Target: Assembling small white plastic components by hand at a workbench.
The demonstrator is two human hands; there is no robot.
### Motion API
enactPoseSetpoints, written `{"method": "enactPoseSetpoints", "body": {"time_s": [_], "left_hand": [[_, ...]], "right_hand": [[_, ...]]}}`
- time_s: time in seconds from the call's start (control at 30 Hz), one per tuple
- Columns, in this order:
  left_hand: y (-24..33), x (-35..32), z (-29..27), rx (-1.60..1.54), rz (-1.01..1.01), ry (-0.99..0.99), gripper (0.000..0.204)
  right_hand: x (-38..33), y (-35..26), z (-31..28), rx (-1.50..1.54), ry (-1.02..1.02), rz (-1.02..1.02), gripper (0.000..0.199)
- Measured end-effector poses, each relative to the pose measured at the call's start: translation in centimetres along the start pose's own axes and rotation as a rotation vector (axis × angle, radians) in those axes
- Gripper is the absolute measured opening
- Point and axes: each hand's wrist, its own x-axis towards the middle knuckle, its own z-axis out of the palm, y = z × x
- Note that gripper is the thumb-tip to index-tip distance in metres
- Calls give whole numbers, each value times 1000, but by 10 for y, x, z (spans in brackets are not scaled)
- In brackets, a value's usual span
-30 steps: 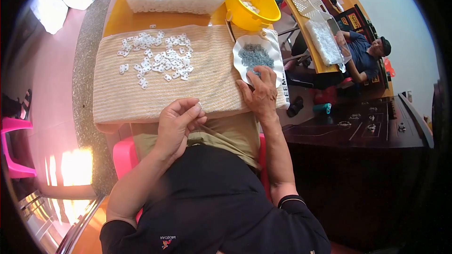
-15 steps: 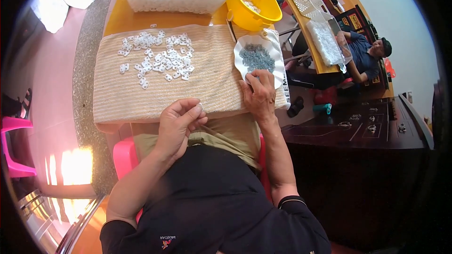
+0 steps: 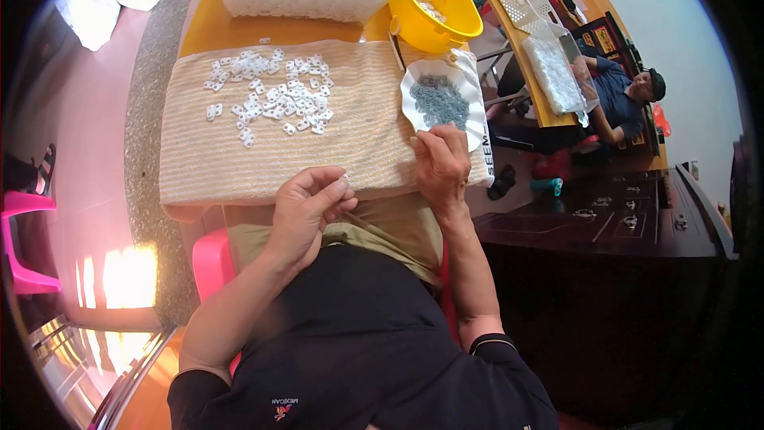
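A: Please begin from the left. What do you see from your place?

B: From my distant seat, I see white two-holed pieces (image 3: 293,98) lying loose on the striped cloth (image 3: 239,167), which is spread on the desk (image 3: 231,29). Their arrangement has not changed.

A: And how is the grip of the left hand (image 3: 309,203)?

B: It is at the near edge of the cloth, thumb and forefinger closed on a small white piece (image 3: 345,181). Most of this piece is hidden, so I cannot say how it is turned. The hand has stayed in its place.

A: So what did change?

B: The right hand (image 3: 444,169). One second ago its fingers were over the grey parts (image 3: 440,102); now they are drawn back to the near rim of the white plate (image 3: 411,107). The fingertips look gathered in a pinch, but I cannot tell whether something is between them. The grey parts lie heaped on the plate.

A: What does this mean for the work?

B: In my judgement, the reaching into the heap is finished for this moment.
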Motion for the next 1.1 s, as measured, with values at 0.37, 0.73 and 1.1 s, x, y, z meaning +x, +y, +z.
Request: {"method": "enactPoseSetpoints", "body": {"time_s": [0.37,0.73,1.1], "left_hand": [[5,-2,6,29,-65,-53,14],[4,0,0,-64,-135,-96,13],[6,-2,1,11,-106,-59,10]], "right_hand": [[-11,-68,5,1245,-361,630,9],[-13,-65,10,1281,-401,612,10],[-14,-65,9,1209,-434,524,11]]}}
